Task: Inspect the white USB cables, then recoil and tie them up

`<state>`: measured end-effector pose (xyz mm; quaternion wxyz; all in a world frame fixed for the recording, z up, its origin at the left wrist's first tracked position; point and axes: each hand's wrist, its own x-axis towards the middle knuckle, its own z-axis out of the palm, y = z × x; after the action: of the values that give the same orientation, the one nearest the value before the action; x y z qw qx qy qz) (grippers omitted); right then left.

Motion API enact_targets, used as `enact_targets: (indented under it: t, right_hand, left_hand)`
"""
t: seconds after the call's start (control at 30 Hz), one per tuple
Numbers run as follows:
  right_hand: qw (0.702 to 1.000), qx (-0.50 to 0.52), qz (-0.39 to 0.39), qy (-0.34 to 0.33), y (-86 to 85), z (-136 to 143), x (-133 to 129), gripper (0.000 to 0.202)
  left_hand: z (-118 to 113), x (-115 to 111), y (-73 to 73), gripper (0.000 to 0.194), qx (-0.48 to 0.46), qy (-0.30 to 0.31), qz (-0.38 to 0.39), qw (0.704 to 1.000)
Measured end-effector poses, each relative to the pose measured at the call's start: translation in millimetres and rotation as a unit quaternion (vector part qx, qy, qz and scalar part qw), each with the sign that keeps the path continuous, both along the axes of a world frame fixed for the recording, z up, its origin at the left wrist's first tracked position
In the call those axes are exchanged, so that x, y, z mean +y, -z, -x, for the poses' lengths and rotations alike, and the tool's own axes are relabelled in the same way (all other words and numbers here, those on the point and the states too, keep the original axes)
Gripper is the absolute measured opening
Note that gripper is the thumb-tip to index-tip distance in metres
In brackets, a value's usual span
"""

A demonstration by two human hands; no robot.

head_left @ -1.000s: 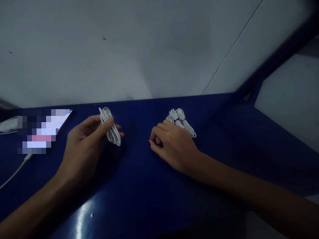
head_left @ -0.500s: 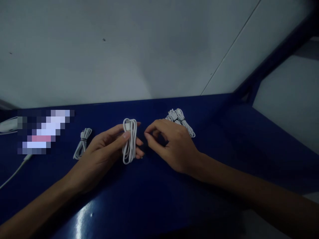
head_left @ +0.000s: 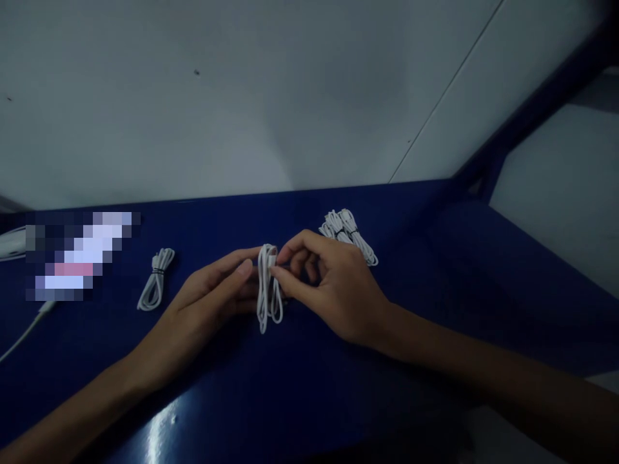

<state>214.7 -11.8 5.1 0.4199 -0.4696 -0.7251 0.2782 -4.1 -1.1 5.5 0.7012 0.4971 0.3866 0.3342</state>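
Observation:
A coiled white cable [head_left: 263, 290] is upright between my hands, its pale connector near the top of the coil. My right hand [head_left: 345, 283] pinches it at the connector between thumb and forefinger, the other fingers curled. Behind the coil, the fingers of my left hand [head_left: 206, 293] are stretched out, partly hidden by it. The left thumb is lifted and stands apart from the cable. Left of my hands lies another white cable bundle [head_left: 155, 280] with a black tie. Several bundled white cables [head_left: 355, 235] lie just beyond my right hand.
The blue table [head_left: 290, 386] meets a grey panel [head_left: 242, 116] at its back edge. At the far left are a pixelated bright object [head_left: 91, 251], a white cord [head_left: 24, 338] and a rounded white item [head_left: 12, 243]. A dark blue frame bar [head_left: 527, 122] slopes along the right.
The coiled cable has shifted right, and its loops have spread a little. My right thumb and forefinger have closed on it, while my left thumb has come off it.

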Motion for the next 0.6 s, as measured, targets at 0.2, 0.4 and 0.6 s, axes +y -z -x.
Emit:
enact_targets:
  t: [0.2, 0.4, 0.6]
  right_hand:
    - [0.997, 0.028, 0.065, 0.017, -5.3, 2.4, 1.9, 0.013]
    - [0.979, 0.121, 0.163, -0.029, -3.2, 4.1, 0.5, 0.009]
    - [0.977, 0.127, 0.169, -0.026, -5.3, 3.9, -0.1, 0.015]
  left_hand:
    - [0.5, -0.3, -4.1, 0.048, 0.074, 0.004, -0.068, 0.995]
    - [2.9, 0.8, -2.6, 0.047, 0.103, -0.011, -0.136, 0.985]
    - [10.1, -0.4, 1.2, 0.042, 0.225, -0.014, -0.287, 0.931]
